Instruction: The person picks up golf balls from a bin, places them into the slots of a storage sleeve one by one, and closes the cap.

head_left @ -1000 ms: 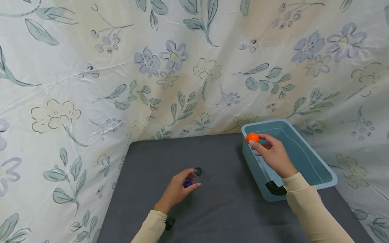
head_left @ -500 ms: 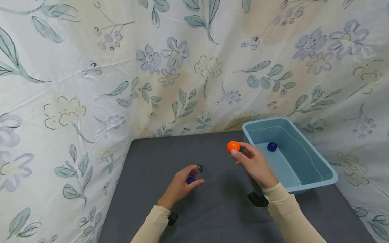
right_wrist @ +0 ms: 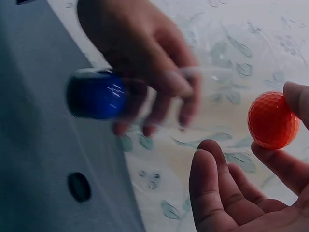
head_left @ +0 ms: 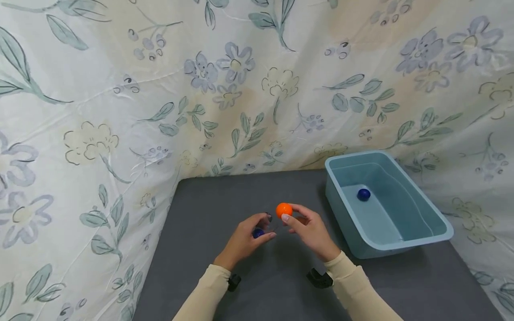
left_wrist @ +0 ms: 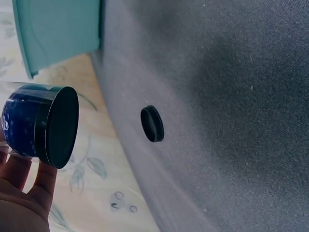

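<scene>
My left hand (head_left: 241, 240) holds a clear cylindrical container with a black end cap (left_wrist: 63, 128); a dark blue ball (left_wrist: 21, 118) sits inside against that cap. Lying on its side, the container's see-through length (right_wrist: 212, 79) extends past my fingers in the right wrist view. Thumb and fingertips of my right hand (head_left: 315, 232) pinch an orange dimpled golf ball (right_wrist: 273, 120). In the head view this ball is close to the container's far end, and whether they touch cannot be told. A round black lid (left_wrist: 152, 123) lies on the dark cloth.
At the right of the dark grey table surface (head_left: 225, 196) stands a light blue plastic bin (head_left: 347, 218). One dark blue ball (head_left: 363, 195) is inside it. Floral fabric (head_left: 257, 102) hangs behind and along both sides.
My right hand has carried the orange golf ball leftward from over the bin to beside my left hand, uncovering the blue ball in the bin. My left hand still grips the container, shifted slightly.
</scene>
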The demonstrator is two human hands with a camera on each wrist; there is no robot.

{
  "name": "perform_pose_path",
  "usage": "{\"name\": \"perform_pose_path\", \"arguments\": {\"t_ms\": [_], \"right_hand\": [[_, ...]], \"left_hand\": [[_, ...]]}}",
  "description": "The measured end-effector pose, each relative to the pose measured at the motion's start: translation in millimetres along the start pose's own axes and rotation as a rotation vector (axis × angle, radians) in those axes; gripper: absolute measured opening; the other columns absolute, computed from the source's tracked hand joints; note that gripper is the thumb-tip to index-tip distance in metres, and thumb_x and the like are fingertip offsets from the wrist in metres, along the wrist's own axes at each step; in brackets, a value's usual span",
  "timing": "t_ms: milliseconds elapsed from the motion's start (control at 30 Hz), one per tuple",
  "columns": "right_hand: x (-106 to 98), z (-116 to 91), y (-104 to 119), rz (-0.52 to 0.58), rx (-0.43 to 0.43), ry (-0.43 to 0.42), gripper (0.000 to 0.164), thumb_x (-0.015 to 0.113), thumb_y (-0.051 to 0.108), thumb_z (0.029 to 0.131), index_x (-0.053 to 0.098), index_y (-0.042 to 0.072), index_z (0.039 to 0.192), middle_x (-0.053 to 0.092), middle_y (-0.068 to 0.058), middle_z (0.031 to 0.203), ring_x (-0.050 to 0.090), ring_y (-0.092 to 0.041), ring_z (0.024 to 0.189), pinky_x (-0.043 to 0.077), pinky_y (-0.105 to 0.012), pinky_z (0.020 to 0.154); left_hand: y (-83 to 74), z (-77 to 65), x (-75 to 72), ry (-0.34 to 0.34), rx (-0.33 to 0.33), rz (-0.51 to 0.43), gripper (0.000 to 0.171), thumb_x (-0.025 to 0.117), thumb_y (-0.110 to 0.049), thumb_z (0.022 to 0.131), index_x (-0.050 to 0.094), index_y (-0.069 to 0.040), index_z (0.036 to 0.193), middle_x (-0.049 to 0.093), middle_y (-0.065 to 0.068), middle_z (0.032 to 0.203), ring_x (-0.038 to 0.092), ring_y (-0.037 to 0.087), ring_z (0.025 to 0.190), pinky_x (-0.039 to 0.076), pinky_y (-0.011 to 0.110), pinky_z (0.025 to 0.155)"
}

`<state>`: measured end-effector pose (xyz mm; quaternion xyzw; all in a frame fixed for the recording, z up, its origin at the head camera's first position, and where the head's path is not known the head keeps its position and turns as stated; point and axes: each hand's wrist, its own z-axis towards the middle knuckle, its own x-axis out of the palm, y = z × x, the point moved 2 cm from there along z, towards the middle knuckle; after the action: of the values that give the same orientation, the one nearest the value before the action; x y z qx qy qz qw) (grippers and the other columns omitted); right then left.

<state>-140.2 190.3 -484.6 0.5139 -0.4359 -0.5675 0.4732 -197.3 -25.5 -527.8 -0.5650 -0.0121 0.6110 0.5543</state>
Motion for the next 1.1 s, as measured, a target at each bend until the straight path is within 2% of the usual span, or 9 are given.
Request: {"name": "perform_pose_path", "arguments": {"t_ms": [100, 200, 367, 533, 633, 767, 933, 1100], "right_hand": [[11.7, -1.8, -6.1, -0.033, -0.013, 0.024, 0.04, 0.073, 0.028, 0.099, 0.066, 0.016, 0.136, 0.066, -0.013, 0.131, 0.072, -0.021, 0.086, 0.062, -0.034, 0.078], [20.5, -2.9, -8.7, -0.094, -0.02, 0.064, 0.046, 0.073, 0.031, 0.099, 0.062, 0.02, 0.142, 0.064, -0.011, 0.136, 0.071, -0.018, 0.087, 0.06, -0.03, 0.079], [13.8, -1.0, -0.3, -0.209, -0.057, 0.127, 0.056, 0.071, 0.038, 0.099, 0.053, 0.024, 0.151, 0.06, -0.01, 0.143, 0.073, -0.02, 0.101, 0.062, -0.033, 0.084], [-23.7, 8.4, 17.4, -0.336, -0.118, 0.054, 0.056, 0.071, 0.037, 0.099, 0.053, 0.021, 0.15, 0.062, -0.014, 0.142, 0.073, -0.027, 0.106, 0.063, -0.043, 0.084], [-52.0, 15.1, 27.4, -0.386, -0.13, 0.011, 0.056, 0.07, 0.035, 0.101, 0.052, 0.02, 0.152, 0.06, -0.015, 0.144, 0.073, -0.03, 0.109, 0.062, -0.044, 0.082], [-89.1, 20.5, 42.1, -0.467, -0.117, -0.024, 0.058, 0.065, 0.036, 0.104, 0.047, 0.018, 0.155, 0.055, -0.017, 0.149, 0.07, -0.036, 0.115, 0.059, -0.046, 0.082], [-133.8, 28.2, 59.0, -0.571, -0.101, -0.079, 0.061, 0.061, 0.042, 0.105, 0.044, 0.016, 0.157, 0.053, -0.021, 0.151, 0.068, -0.041, 0.118, 0.058, -0.055, 0.082], [-168.2, 34.8, 65.4, -0.635, -0.046, -0.122, 0.065, 0.058, 0.047, 0.105, 0.042, 0.012, 0.158, 0.051, -0.024, 0.151, 0.067, -0.044, 0.118, 0.058, -0.061, 0.083]], "left_hand": [[0.1, 0.2, 0.1, 0.001, 0.004, -0.003, 0.045, 0.077, -0.036, 0.095, 0.061, -0.017, 0.132, 0.07, 0.001, 0.114, 0.069, 0.013, 0.095, 0.061, 0.03, 0.09], [1.2, -1.0, 0.1, -0.012, 0.011, 0.001, 0.045, 0.077, -0.033, 0.095, 0.061, -0.017, 0.134, 0.07, 0.001, 0.118, 0.069, 0.011, 0.098, 0.06, 0.031, 0.092], [4.3, -3.7, 0.7, -0.03, -0.005, 0.025, 0.047, 0.077, -0.036, 0.095, 0.061, -0.016, 0.134, 0.069, 0.0, 0.126, 0.067, 0.012, 0.104, 0.06, 0.034, 0.094], [6.8, -6.5, 3.0, -0.003, -0.037, 0.028, 0.051, 0.076, -0.042, 0.094, 0.06, -0.016, 0.134, 0.069, 0.002, 0.128, 0.066, 0.013, 0.104, 0.06, 0.035, 0.095], [7.5, -7.5, 3.5, 0.007, -0.058, 0.023, 0.053, 0.077, -0.043, 0.093, 0.06, -0.017, 0.136, 0.069, 0.001, 0.129, 0.066, 0.013, 0.107, 0.059, 0.036, 0.097], [8.0, -7.9, 3.4, 0.015, -0.078, 0.017, 0.051, 0.078, -0.043, 0.093, 0.061, -0.019, 0.135, 0.068, -0.001, 0.133, 0.066, 0.014, 0.113, 0.058, 0.037, 0.1], [8.7, -7.8, 3.1, 0.02, -0.088, 0.006, 0.049, 0.078, -0.042, 0.092, 0.062, -0.02, 0.133, 0.067, -0.002, 0.135, 0.065, 0.015, 0.117, 0.057, 0.037, 0.103], [10.2, -7.9, 4.1, 0.028, -0.106, -0.005, 0.049, 0.077, -0.045, 0.092, 0.062, -0.022, 0.132, 0.067, -0.003, 0.134, 0.065, 0.013, 0.117, 0.057, 0.037, 0.103]]}}
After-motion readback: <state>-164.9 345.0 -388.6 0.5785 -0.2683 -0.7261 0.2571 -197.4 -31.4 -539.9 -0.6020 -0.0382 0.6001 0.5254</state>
